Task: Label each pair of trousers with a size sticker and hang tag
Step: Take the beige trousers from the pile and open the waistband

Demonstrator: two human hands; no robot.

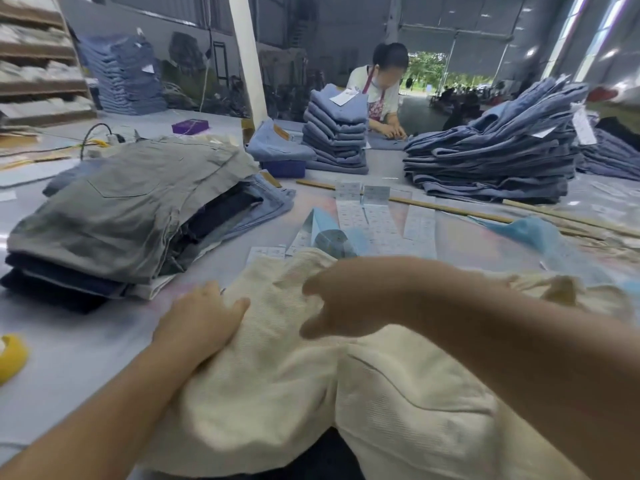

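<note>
Cream trousers [287,393] lie under the flat left hand [201,320]; the blurred right hand [346,303] pinches their cloth.

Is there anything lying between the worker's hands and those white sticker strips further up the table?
Only the cream trousers themselves, bunched under both hands; past their far edge the sticker strips lie uncovered on the table.

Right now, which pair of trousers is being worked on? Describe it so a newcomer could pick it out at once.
Start at the big grey table and look at its near edge, right of the mixed stack topped in grey. The cream trousers lie unfolded there, with the left hand on them and the right hand above. They are the only cream, unstacked pair; the others are folded blue or grey piles.
</note>
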